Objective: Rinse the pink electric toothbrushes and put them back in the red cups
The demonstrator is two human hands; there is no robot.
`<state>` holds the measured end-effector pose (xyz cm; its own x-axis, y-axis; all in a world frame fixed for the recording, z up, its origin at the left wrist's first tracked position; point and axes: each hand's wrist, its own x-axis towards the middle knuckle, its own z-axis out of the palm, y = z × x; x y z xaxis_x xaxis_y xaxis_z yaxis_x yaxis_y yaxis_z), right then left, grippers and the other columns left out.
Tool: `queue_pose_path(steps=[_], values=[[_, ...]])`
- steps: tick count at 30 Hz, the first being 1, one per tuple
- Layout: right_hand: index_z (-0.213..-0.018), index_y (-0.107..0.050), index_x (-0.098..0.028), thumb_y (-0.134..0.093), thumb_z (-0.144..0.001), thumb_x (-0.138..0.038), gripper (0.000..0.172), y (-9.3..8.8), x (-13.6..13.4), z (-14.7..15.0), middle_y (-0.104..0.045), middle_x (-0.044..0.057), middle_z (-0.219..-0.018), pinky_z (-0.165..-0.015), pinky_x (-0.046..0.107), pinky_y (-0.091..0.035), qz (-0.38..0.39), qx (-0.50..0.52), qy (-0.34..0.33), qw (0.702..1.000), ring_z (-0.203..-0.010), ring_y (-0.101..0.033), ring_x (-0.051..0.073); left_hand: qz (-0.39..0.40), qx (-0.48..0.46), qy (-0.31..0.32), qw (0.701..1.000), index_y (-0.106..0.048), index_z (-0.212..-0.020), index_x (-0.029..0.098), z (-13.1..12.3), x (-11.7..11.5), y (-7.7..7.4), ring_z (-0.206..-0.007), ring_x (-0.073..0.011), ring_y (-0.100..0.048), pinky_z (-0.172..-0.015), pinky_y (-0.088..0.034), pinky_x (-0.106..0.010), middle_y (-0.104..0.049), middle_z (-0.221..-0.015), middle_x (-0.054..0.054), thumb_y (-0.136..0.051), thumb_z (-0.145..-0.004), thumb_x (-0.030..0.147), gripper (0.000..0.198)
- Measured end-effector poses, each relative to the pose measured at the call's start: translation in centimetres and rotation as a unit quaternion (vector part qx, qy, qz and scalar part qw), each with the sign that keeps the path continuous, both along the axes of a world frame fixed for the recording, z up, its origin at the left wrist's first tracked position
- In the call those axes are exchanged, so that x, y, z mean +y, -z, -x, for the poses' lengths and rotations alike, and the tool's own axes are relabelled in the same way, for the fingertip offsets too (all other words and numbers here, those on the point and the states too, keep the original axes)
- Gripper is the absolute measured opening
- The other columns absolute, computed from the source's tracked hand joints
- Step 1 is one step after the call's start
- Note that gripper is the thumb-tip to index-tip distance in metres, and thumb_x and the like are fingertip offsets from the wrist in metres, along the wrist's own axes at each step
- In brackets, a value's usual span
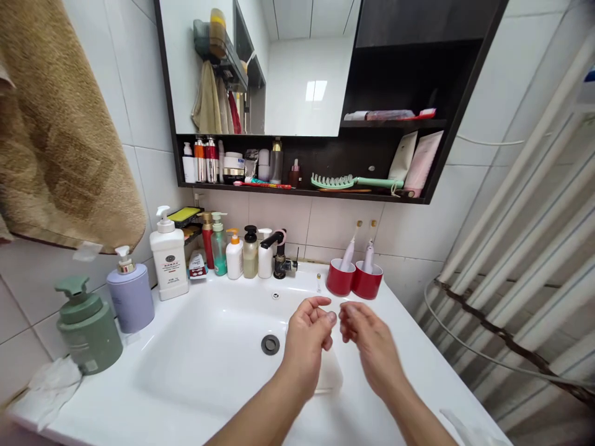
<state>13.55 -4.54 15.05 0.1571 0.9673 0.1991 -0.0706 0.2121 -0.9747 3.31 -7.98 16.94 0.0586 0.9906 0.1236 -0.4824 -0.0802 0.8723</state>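
Observation:
My left hand [307, 341] is over the right side of the white sink [204, 347], its fingers loosely curled and a gap showing between thumb and index finger. Close beside it, my right hand [372, 344] has its fingers bent and bunched at the tips; whether anything small is in them is hidden. Below and between the hands lies a pale, translucent flat item [331, 375], partly covered. Beyond the fingers, a small brush head [318, 283] stands on the counter. Next to it, two red cups [339, 280] hold electric toothbrushes [348, 255].
A black faucet [280, 257] rises behind the basin. Several pump bottles [170, 263] line the back and left edge. A dark mirror cabinet [432, 179] with a green hairbrush [334, 181] hangs above. A towel [69, 136] hangs left, white pipes [515, 248] stand right.

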Motion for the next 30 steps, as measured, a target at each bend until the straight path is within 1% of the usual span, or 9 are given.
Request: queue_pose_path(steps=[2, 6, 8, 10, 11, 12, 15, 19, 30], values=[[-0.077, -0.048, -0.017, -0.045, -0.066, -0.027, 0.015, 0.8, 1.4, 0.7, -0.036, -0.009, -0.042, -0.036, 0.018, -0.029, 0.012, 0.016, -0.024, 1.0, -0.036, -0.034, 0.004, 0.018, -0.056, 0.029, 0.998, -0.036, -0.097, 0.016, -0.8, 3.1, 0.7, -0.037, -0.0011, -0.023, -0.039, -0.02, -0.017, -0.028, -0.043, 0.01, -0.048, -0.058, 0.015, 0.04], [-0.094, -0.041, -0.023, -0.043, -0.063, -0.02, 0.031, 3.7, 4.2, 1.3, -0.028, -0.011, -0.037, -0.034, 0.017, -0.023, 0.051, 0.054, -0.07, 0.995, -0.033, -0.027, 0.005, 0.037, -0.069, 0.039, 0.996, -0.022, -0.107, 0.02, -1.3, 6.6, 5.4, -0.036, -0.0019, -0.021, -0.039, -0.017, -0.018, -0.028, -0.04, 0.011, -0.046, -0.055, 0.013, 0.059], [-0.086, -0.046, -0.021, -0.043, -0.06, -0.021, 0.026, 5.1, 5.1, 1.3, -0.029, -0.011, -0.034, -0.033, 0.018, -0.021, 0.097, 0.038, -0.086, 0.991, -0.031, -0.026, 0.005, 0.095, -0.027, 0.035, 0.995, -0.03, -0.1, 0.018, -0.9, 7.5, 7.7, -0.036, -0.0022, -0.023, -0.039, -0.015, -0.018, -0.029, -0.039, 0.011, -0.049, -0.052, 0.016, 0.051], [-0.063, -0.05, -0.018, -0.045, -0.059, -0.027, 0.011, 5.9, 5.6, 1.1, -0.032, -0.009, -0.031, -0.031, 0.018, -0.018, 0.144, 0.006, -0.085, 0.986, -0.029, -0.026, 0.005, 0.165, 0.006, 0.037, 0.986, -0.042, -0.076, 0.015, -0.4, 8.2, 8.9, -0.035, -0.0018, -0.023, -0.038, -0.012, -0.018, -0.03, -0.037, 0.009, -0.051, -0.053, 0.027, 0.028], [-0.051, -0.047, -0.017, -0.045, -0.059, -0.032, 0.017, 6.1, 5.8, 0.9, -0.033, -0.008, -0.03, -0.03, 0.019, -0.017, 0.166, 0.005, -0.08, 0.983, -0.028, -0.026, 0.005, 0.197, 0.009, 0.044, 0.979, -0.041, -0.063, 0.015, -0.2, 8.5, 9.0, -0.033, -0.0017, -0.022, -0.037, -0.01, -0.018, -0.029, -0.036, 0.009, -0.049, -0.054, 0.037, 0.025], [-0.043, -0.041, -0.017, -0.043, -0.06, -0.038, 0.027, 6.0, 5.9, 0.8, -0.032, -0.007, -0.03, -0.03, 0.019, -0.015, 0.181, 0.023, -0.079, 0.98, -0.026, -0.026, 0.005, 0.224, 0.008, 0.06, 0.973, -0.037, -0.053, 0.016, 0.0, 8.7, 8.9, -0.031, -0.0018, -0.02, -0.037, -0.007, -0.019, -0.027, -0.034, 0.008, -0.043, -0.056, 0.048, 0.032], [-0.035, -0.031, -0.017, -0.031, -0.062, -0.052, 0.044, 5.2, 6.1, 0.6, -0.027, -0.007, -0.03, -0.03, 0.018, -0.013, 0.197, 0.13, -0.107, 0.966, -0.025, -0.019, 0.002, 0.24, 0.007, 0.145, 0.96, -0.028, -0.04, 0.017, 0.1, 8.8, 7.5, -0.026, -0.0026, -0.015, -0.036, -0.003, -0.02, -0.023, -0.027, 0.006, -0.019, -0.055, 0.066, 0.052], [-0.032, -0.027, -0.017, -0.021, -0.062, -0.059, 0.051, 4.0, 5.7, 0.9, -0.021, -0.008, -0.027, -0.029, 0.018, -0.01, 0.189, 0.16, -0.15, 0.957, -0.023, -0.015, 0.002, 0.183, 0.055, 0.189, 0.963, -0.03, -0.036, 0.017, -0.1, 8.3, 6.3, -0.024, -0.0028, -0.016, -0.035, -0.004, -0.02, -0.025, -0.024, 0.004, -0.008, -0.057, 0.066, 0.058], [-0.031, -0.026, -0.017, -0.019, -0.061, -0.061, 0.053, 3.6, 4.6, 1.8, -0.019, -0.008, -0.026, -0.03, 0.018, -0.011, 0.173, 0.104, -0.143, 0.969, -0.024, -0.015, 0.002, 0.162, 0.12, 0.171, 0.964, -0.03, -0.033, 0.017, 0.5, 7.7, 6.3, -0.023, -0.0028, -0.016, -0.034, -0.007, -0.02, -0.025, -0.023, 0.004, -0.008, -0.058, 0.065, 0.059]])
